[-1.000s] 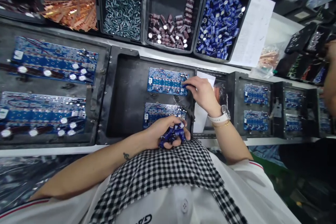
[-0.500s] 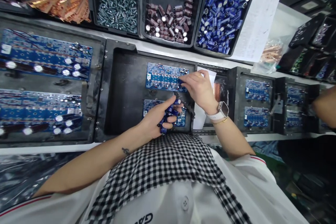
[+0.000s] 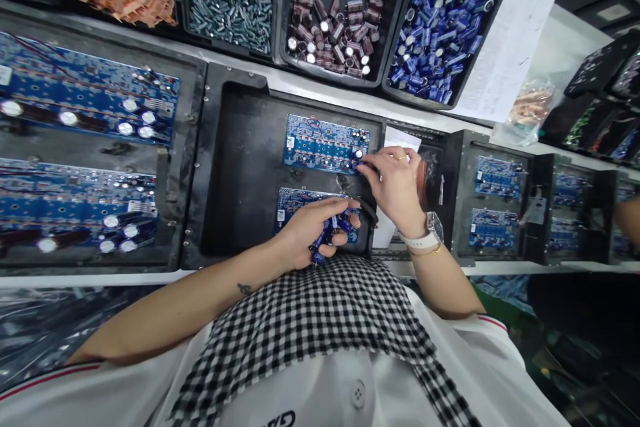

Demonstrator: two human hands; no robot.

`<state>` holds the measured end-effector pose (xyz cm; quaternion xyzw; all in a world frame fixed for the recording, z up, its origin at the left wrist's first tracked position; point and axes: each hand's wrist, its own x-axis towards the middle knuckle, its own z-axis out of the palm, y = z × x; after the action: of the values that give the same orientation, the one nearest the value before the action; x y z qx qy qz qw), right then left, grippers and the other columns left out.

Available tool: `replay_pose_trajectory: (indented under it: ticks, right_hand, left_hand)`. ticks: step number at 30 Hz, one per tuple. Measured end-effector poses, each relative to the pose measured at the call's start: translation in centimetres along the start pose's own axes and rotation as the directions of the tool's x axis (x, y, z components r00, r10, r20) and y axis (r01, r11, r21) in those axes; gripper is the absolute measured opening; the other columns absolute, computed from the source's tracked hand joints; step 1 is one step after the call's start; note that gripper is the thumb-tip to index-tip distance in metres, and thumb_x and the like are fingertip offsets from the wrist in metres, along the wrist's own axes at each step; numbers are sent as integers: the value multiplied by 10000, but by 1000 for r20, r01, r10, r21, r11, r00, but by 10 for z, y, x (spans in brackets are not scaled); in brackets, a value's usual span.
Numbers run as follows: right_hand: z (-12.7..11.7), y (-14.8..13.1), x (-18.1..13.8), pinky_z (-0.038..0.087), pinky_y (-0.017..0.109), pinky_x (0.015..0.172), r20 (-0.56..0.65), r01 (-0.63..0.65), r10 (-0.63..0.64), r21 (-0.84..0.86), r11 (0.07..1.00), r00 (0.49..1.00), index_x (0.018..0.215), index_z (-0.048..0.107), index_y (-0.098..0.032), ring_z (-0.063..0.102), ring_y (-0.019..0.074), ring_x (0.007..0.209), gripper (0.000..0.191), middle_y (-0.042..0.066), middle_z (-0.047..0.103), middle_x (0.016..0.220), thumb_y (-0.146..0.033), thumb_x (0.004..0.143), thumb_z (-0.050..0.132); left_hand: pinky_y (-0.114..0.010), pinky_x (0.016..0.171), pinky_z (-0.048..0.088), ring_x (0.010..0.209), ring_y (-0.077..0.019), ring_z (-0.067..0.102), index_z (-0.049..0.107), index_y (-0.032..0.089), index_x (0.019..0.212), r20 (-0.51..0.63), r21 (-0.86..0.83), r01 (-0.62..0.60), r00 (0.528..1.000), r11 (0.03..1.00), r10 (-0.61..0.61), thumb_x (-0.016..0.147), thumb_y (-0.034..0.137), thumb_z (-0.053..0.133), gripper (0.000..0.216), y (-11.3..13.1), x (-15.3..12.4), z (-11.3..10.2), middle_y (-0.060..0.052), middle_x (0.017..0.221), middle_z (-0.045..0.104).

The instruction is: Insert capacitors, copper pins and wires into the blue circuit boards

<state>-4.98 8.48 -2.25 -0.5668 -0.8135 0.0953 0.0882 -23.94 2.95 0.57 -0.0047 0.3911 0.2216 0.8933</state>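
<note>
Our left hand (image 3: 315, 223) curls around blue capacitors (image 3: 345, 222), over the lower board (image 3: 293, 201). Our right hand (image 3: 397, 187) bunches its fingertips beside one capacitor (image 3: 359, 154) at the right end of the upper board (image 3: 323, 144); pinching it or not, we cannot tell.

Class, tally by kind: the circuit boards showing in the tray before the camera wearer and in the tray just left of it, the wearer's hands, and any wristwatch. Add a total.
Circuit boards, front tray: 2
Circuit boards, left tray: 2
Left hand and right hand: 2
Wristwatch: 1
Total: 7
</note>
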Motion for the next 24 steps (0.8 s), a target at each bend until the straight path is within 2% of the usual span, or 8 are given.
replay_pose_trajectory:
  ticks: [2, 5, 10, 14, 19, 21, 24]
  right_hand:
    - [-1, -2, 2, 259, 488, 1001, 8, -5, 5, -6, 1000, 1000, 995, 706, -223, 578, 270, 1043, 202, 51, 740, 936, -333, 972, 538]
    - [-6, -5, 2, 262, 505, 989, 26, 2, -1, -31, 1000, 1000, 923, 714, -226, 579, 278, 1019, 236, 63, 736, 899, -354, 977, 522]
    - [-7, -11, 2, 264, 542, 989, 4, -6, 6, -83, 997, 1000, 875, 709, -218, 573, 291, 990, 282, 78, 731, 849, -376, 983, 502]
    - [-4, -16, 4, 252, 562, 1013, 1, 9, -9, -79, 997, 1000, 877, 711, -221, 568, 297, 1004, 238, 79, 727, 854, -355, 969, 536]
    - [-8, -20, 1, 261, 560, 1037, -34, -25, 25, 14, 1000, 999, 887, 727, -237, 596, 288, 1005, 232, 58, 726, 847, -427, 930, 602]
    - [-21, -26, -7, 286, 539, 1035, -59, -54, 60, 92, 994, 996, 970, 731, -258, 605, 282, 1010, 241, 47, 741, 883, -464, 913, 619]
    - [-43, -34, -20, 370, 458, 1007, 10, -21, 19, 293, 956, 1000, 1076, 717, -302, 621, 246, 1020, 253, 12, 753, 950, -463, 893, 649]
  left_hand:
    - [-83, 308, 220, 407, -26, 406, 558, 170, 980, -2, -4, -22, 1000, 1000, 22, 929, 256, 593, 106, 0, -2, 0, -16, 801, 576]
    - [-84, 304, 211, 383, -10, 360, 533, 173, 908, 16, 7, -59, 998, 998, 59, 903, 306, 653, 180, -2, -3, -1, 5, 771, 555]
    - [-97, 306, 222, 395, -10, 379, 645, 161, 1069, 24, 38, -132, 991, 991, 131, 899, 293, 658, 215, -2, -2, -3, 2, 776, 539]
    - [-105, 304, 218, 413, -26, 420, 623, 158, 1096, 1, 20, -144, 990, 989, 144, 913, 208, 595, 191, 1, -2, -3, -27, 840, 580]
    - [-100, 306, 234, 420, -33, 442, 535, 156, 956, -30, -7, -198, 980, 980, 198, 913, 227, 605, 109, 3, -2, -3, -39, 864, 606]
    - [-97, 304, 240, 420, -37, 449, 512, 167, 948, -15, -15, -214, 977, 977, 214, 910, 225, 610, 119, 3, -3, -3, -33, 863, 610]
    - [-96, 299, 245, 407, -44, 445, 525, 185, 1010, 49, -34, -203, 978, 979, 205, 904, 214, 614, 141, 3, -3, -2, -19, 818, 607]
